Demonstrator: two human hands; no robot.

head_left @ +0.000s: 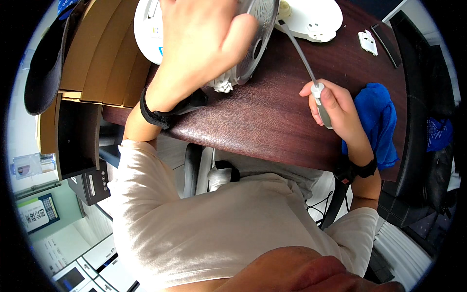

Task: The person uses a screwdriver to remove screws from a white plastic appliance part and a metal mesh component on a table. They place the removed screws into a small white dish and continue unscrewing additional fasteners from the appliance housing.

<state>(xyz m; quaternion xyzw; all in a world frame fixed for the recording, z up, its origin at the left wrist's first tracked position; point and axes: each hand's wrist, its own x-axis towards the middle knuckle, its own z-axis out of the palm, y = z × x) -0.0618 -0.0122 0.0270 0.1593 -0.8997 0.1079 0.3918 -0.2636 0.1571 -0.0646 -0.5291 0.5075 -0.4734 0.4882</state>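
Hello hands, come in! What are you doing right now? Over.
Left hand pressing down on fan grille. Right hand gripping screwdriver, tip at white fan base. Blue cloth beside right hand.

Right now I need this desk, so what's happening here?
A person sits at a dark wooden desk working on a white fan. The left hand presses on the fan's round grille, steadying it. The right hand grips a screwdriver, its tip up by the fan's white base. A blue cloth lies beside that hand, and cardboard boxes sit at the left.
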